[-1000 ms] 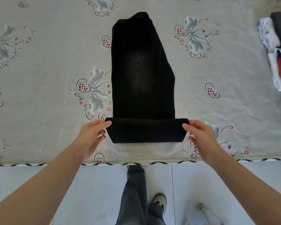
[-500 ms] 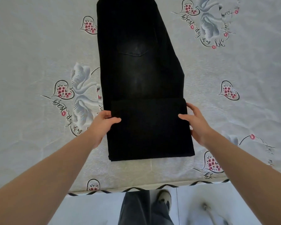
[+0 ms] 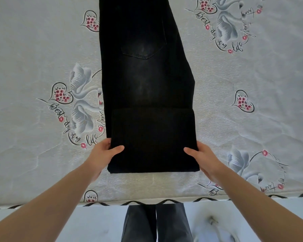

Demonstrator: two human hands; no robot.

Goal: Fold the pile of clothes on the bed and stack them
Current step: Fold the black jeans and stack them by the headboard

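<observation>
A pair of black jeans point(image 3: 143, 81) lies lengthwise on the bed, its far end running out of the top of the view, a back pocket facing up. The near end is folded over into a thick rectangular layer point(image 3: 152, 138). My left hand point(image 3: 103, 154) grips the left edge of that folded layer, thumb on top and fingers under it. My right hand point(image 3: 201, 156) grips the right edge the same way.
The bed is covered by a pale grey sheet point(image 3: 33, 58) printed with swans, hearts and script. Its near edge point(image 3: 147, 201) runs across the bottom, with a white tiled floor and the person's dark trouser legs point(image 3: 156, 222) below.
The folded near section of the jeans has grown from a narrow strip to a wide layer rolled away from me. Both hands slid back to its side edges. The view moved closer.
</observation>
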